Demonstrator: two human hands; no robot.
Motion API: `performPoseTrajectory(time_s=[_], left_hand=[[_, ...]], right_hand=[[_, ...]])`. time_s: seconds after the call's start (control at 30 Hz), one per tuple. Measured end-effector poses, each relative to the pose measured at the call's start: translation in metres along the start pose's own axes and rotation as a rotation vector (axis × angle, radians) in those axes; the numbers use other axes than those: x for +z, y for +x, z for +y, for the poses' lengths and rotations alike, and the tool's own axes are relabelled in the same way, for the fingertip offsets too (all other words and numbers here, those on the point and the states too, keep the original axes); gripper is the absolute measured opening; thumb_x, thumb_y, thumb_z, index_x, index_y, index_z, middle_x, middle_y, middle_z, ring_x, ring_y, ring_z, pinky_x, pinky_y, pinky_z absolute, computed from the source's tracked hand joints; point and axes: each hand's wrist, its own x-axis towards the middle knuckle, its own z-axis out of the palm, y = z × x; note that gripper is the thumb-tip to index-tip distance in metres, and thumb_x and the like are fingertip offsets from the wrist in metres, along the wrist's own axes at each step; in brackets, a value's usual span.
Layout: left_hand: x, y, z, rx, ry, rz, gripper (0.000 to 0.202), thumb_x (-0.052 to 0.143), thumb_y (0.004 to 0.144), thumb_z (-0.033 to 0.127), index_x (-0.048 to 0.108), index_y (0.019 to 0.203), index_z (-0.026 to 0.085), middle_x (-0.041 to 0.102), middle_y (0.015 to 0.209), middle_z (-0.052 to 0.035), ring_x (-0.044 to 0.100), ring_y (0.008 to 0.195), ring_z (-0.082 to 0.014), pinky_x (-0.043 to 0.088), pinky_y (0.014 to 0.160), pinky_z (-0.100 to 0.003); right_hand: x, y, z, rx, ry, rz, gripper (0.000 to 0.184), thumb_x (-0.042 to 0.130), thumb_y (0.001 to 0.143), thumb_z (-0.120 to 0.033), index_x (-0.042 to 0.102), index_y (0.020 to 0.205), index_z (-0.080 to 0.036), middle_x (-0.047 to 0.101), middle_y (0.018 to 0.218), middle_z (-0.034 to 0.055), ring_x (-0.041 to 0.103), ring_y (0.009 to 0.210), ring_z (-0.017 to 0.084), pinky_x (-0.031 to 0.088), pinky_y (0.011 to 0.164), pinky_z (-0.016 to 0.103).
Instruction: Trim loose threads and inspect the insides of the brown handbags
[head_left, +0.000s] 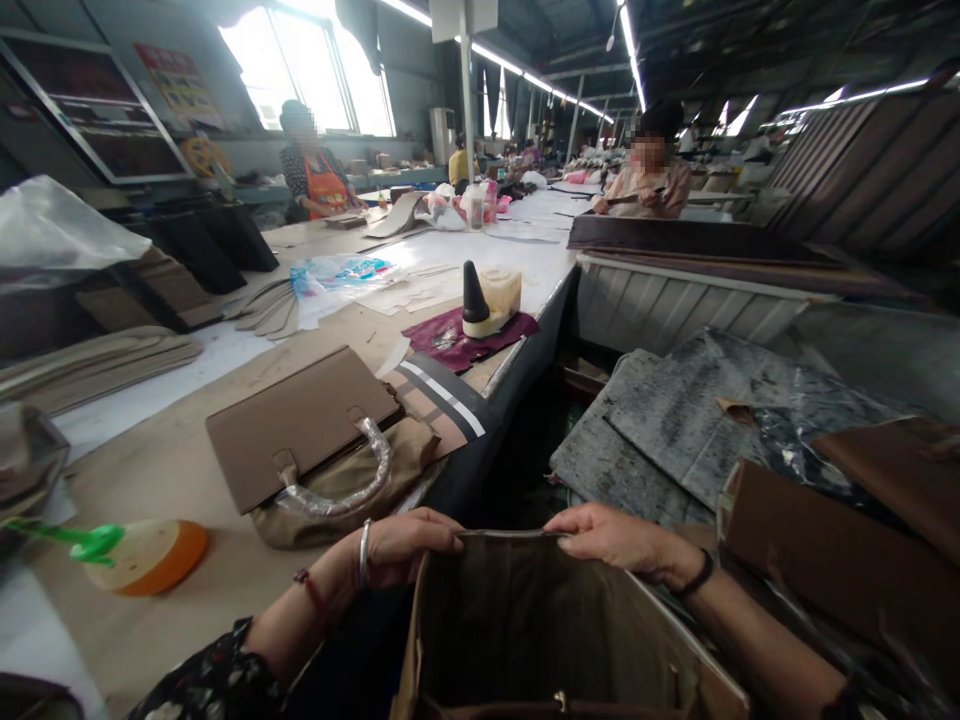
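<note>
An unfinished brown handbag (540, 620) gapes toward me at the bottom centre, its dark olive lining showing. At its far rim, my left hand (416, 545) pinches the left part of the edge between thumb and fingers. My right hand (619, 540) grips the same rim further right, thumb on the near side. A small metal clasp sits on the bag's near edge. On the table to the left lies another taupe handbag (307, 430), its handle (379, 460) wrapped in clear plastic.
A bottle of orange liquid (161, 560) with a green spout lies at left. A black-coned glue pot (476, 310) stands on purple leather (439, 340). Grey padded sheets (660, 430) and brown bag pieces (840, 560) are at right. Two people sit across the table.
</note>
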Motion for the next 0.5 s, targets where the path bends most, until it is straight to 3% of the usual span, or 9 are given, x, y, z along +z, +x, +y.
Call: performPoseTrajectory(time_s=[0.17, 0.23, 0.3, 0.4, 0.43, 0.5], left_hand=[[-0.001, 0.009, -0.004, -0.031, -0.034, -0.052, 0.026, 0.058, 0.062, 0.016, 0.067, 0.084, 0.009, 0.069, 0.076, -0.0095, 0.063, 0.060, -0.0180, 0.047, 0.058, -0.027], [-0.001, 0.015, -0.005, -0.043, -0.039, -0.029, 0.025, 0.057, 0.061, 0.017, 0.067, 0.082, 0.008, 0.069, 0.072, -0.0089, 0.062, 0.056, -0.0169, 0.047, 0.058, -0.027], [-0.004, 0.020, -0.006, -0.046, -0.036, 0.004, 0.023, 0.057, 0.060, 0.018, 0.067, 0.079, 0.009, 0.068, 0.067, -0.0070, 0.060, 0.051, -0.0152, 0.047, 0.057, -0.027], [-0.009, 0.021, -0.009, -0.049, -0.011, 0.063, 0.020, 0.059, 0.059, 0.023, 0.066, 0.073, 0.009, 0.066, 0.061, -0.0048, 0.057, 0.046, -0.0133, 0.046, 0.055, -0.026], [-0.010, 0.021, -0.010, -0.048, 0.000, 0.086, 0.020, 0.061, 0.059, 0.025, 0.066, 0.070, 0.010, 0.066, 0.059, -0.0043, 0.056, 0.045, -0.0127, 0.046, 0.054, -0.025], [-0.010, 0.018, -0.011, -0.045, 0.019, 0.115, 0.021, 0.063, 0.059, 0.030, 0.064, 0.065, 0.010, 0.065, 0.057, -0.0036, 0.055, 0.045, -0.0122, 0.045, 0.053, -0.024]], right_hand=[[-0.010, 0.014, 0.018, 0.074, 0.087, -0.029, 0.033, 0.063, 0.064, -0.029, 0.063, 0.093, -0.013, 0.065, 0.081, 0.0041, 0.059, 0.068, 0.013, 0.044, 0.071, 0.028], [-0.011, 0.019, 0.014, 0.060, -0.038, 0.029, 0.030, 0.058, 0.069, -0.032, 0.062, 0.090, -0.013, 0.064, 0.081, 0.0046, 0.058, 0.071, 0.015, 0.044, 0.072, 0.030], [-0.009, 0.015, 0.000, -0.031, -0.290, 0.192, 0.027, 0.049, 0.075, -0.034, 0.063, 0.084, -0.013, 0.064, 0.081, 0.0058, 0.057, 0.074, 0.018, 0.043, 0.074, 0.032], [0.008, -0.018, -0.025, -0.211, -0.585, 0.552, 0.027, 0.040, 0.080, -0.034, 0.062, 0.083, -0.017, 0.063, 0.083, 0.0063, 0.056, 0.078, 0.019, 0.041, 0.075, 0.031], [0.018, -0.034, -0.030, -0.237, -0.585, 0.587, 0.028, 0.037, 0.082, -0.034, 0.061, 0.085, -0.020, 0.063, 0.083, 0.0057, 0.056, 0.076, 0.018, 0.041, 0.073, 0.030], [0.045, -0.067, -0.027, -0.226, -0.589, 0.450, 0.031, 0.035, 0.083, -0.039, 0.062, 0.086, -0.025, 0.062, 0.081, 0.0052, 0.056, 0.072, 0.018, 0.042, 0.066, 0.028]])
